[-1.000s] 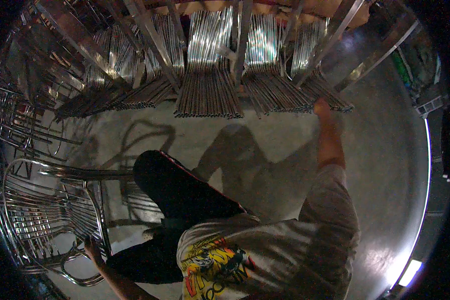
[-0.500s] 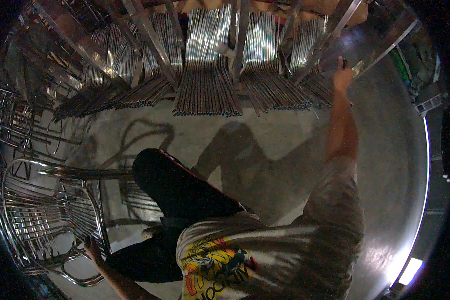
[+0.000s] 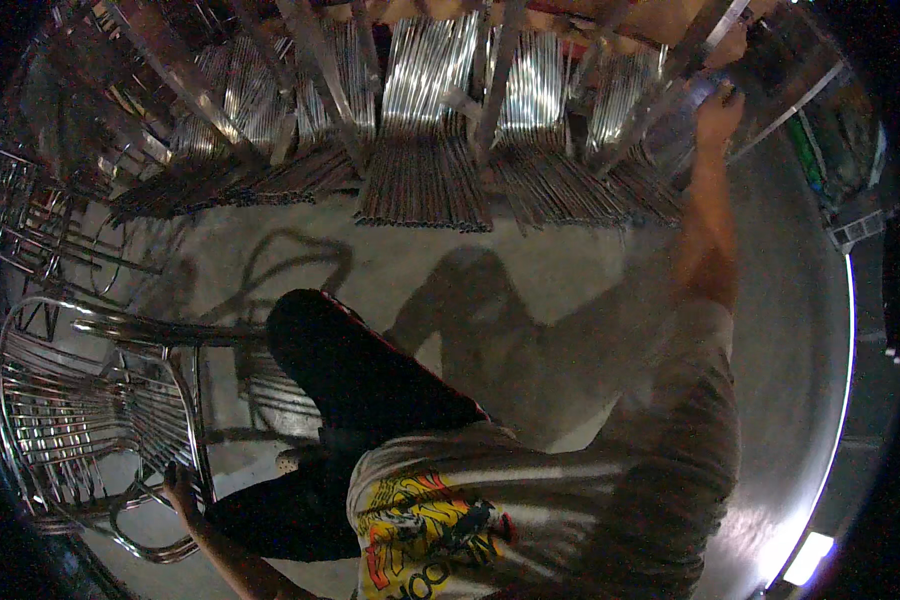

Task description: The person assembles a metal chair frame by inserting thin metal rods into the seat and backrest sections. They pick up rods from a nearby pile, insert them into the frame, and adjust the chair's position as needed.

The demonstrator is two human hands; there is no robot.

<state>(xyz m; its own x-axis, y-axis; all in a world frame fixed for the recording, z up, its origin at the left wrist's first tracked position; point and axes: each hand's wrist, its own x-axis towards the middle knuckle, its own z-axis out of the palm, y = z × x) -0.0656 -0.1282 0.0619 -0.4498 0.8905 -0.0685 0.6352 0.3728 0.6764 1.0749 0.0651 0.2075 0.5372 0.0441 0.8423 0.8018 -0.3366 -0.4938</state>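
1. Has just brought the right hand [image 3: 720, 112] up and away from the dark tube ends along the front edge of the rack [image 3: 500, 80], to a place between two slanting bars [image 3: 695, 55] at the rack's right end.

2. Leaves the tube ends out of the right hand's contact, as far as can be seen; suggests, as a judgement, a break in handling them.

3. Shows the right fingers partly curled, near a bluish sheen; cannot tell how far open, or whether closed around anything small.

4. Keeps the left hand [image 3: 178, 492] low at the near right corner of the chair [image 3: 155, 410], apparently touching its tubing; too dark to tell whether gripping or only resting there.

5. Holds, across the width of the rack, several bundles of metal tubes [image 3: 425, 190] set apart by uprights: bright at the back, dark toward the open ends, jutting past the front edge over the floor [image 3: 390, 270].

6. Fans out widest in the middle bundle, slants in those to either side, and thins to a narrow bundle [image 3: 652, 190] at the right end, closest to the right forearm [image 3: 710, 215].

7. Stands the chair on the floor, well to the left of the rack's middle, with more metal frames [image 3: 45, 215] beyond its far edge.
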